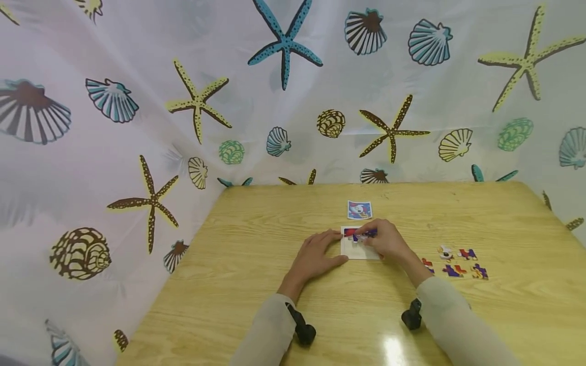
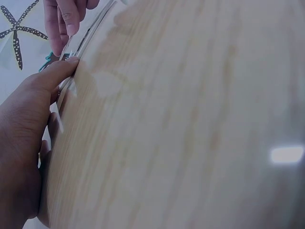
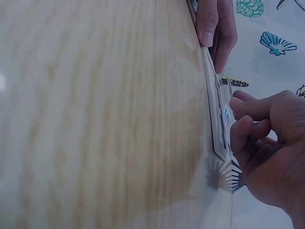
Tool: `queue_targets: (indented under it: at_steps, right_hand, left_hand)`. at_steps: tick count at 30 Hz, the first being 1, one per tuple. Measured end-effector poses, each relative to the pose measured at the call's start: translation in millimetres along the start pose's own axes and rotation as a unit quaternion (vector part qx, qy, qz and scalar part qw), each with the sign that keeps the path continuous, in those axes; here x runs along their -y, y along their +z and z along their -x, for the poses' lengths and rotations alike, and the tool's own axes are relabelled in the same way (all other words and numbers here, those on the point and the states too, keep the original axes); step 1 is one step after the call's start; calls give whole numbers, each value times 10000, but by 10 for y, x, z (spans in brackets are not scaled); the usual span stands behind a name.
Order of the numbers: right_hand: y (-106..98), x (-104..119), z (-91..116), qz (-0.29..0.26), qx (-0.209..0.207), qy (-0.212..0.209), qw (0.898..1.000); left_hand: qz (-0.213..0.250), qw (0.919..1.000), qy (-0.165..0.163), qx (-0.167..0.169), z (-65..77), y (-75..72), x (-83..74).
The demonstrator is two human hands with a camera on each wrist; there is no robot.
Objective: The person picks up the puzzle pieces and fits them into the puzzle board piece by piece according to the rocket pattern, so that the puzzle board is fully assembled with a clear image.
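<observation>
A small white puzzle tray (image 1: 354,252) lies mid-table, with red and purple puzzle pieces (image 1: 349,232) along its far side. My left hand (image 1: 316,256) rests at the tray's left side, fingertips at the left edge and thumb at the near left corner, fingers fairly straight. Over the tray's right half, my right hand (image 1: 386,241) pinches a small puzzle piece (image 1: 359,238) between thumb and index finger; the fingers cover part of it. From the right wrist view, the tray (image 3: 216,109) is edge-on beside the right hand (image 3: 271,138).
Several loose puzzle pieces (image 1: 453,270) lie to the right of the right forearm. Behind the tray is a small picture card (image 1: 359,210). The wooden table (image 1: 256,223) meets a curtain (image 1: 302,152) printed with shells and starfish.
</observation>
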State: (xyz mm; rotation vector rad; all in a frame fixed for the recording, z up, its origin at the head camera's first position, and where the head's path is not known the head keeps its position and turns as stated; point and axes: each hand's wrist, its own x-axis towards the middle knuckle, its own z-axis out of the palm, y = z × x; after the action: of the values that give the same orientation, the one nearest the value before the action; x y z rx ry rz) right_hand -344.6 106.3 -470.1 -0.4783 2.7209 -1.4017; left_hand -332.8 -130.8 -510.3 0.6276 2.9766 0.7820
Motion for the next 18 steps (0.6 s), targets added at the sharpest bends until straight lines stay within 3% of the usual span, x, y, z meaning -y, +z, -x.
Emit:
queue_targets:
  at_steps: [11,18]
  right_hand:
    - [149,-18,-83,-69,85,-25,9999]
    - [223,-11,-96,-243,202,175,9993]
  left_hand:
    - [-140,9999,69,-14,-3,-33,4]
    - [-96,9999,47,54,7,-24,12]
